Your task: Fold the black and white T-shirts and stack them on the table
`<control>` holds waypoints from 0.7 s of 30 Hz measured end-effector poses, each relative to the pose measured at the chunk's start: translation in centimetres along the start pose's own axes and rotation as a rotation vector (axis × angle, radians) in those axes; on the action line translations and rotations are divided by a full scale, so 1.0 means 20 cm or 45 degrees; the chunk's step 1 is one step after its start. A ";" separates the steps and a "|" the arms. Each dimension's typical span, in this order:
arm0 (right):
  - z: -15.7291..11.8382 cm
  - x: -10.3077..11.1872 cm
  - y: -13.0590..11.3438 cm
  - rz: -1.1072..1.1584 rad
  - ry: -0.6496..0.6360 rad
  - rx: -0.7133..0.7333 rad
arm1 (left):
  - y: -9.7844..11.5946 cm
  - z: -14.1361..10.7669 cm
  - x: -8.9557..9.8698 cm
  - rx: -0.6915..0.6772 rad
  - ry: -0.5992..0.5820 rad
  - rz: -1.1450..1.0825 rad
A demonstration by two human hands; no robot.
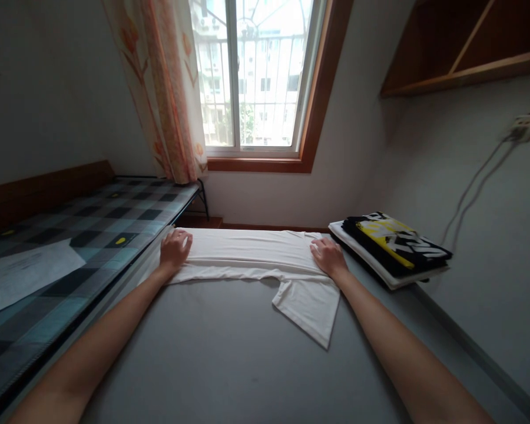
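- White T-shirt [247, 250], one: spread across the far end of the grey counter [203, 347], its body in a wide band with lengthwise creases, a short sleeve pointing toward the viewer at right.
- Left hand [175, 250], bare: at the left end of the T-shirt, fingers curved; whether its grip is apart or together, cannot tell.
- Right hand [329, 255], bare: resting on the right end, above the sleeve; whether its grip pinches cloth, cannot tell.
- Clothes stack [391, 247], folded: right of the right hand, black, yellow and white on top.
- Bed [92, 209], checked cover: left of the counter, bearing a paper sheet [30, 274].
- Window [265, 88], brown-framed: beyond, curtain [172, 88] at its left.
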State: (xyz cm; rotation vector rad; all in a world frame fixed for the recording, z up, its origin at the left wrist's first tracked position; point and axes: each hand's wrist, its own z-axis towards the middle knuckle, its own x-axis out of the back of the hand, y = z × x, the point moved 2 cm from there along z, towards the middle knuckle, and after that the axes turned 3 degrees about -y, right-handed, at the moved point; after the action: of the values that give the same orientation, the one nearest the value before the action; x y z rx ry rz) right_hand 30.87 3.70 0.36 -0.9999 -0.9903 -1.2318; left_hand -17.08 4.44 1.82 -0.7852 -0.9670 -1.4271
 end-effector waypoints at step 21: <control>-0.17 -0.02 -0.14 -0.018 -0.391 -0.037 | -0.04 -0.14 -0.05 0.030 -0.598 0.151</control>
State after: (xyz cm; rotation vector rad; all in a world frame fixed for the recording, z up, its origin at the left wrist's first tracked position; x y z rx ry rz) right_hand 28.22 0.40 -0.83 -1.2316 -1.2203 -1.1270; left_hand -17.60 2.30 -0.42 -1.1707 -1.2655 -1.1466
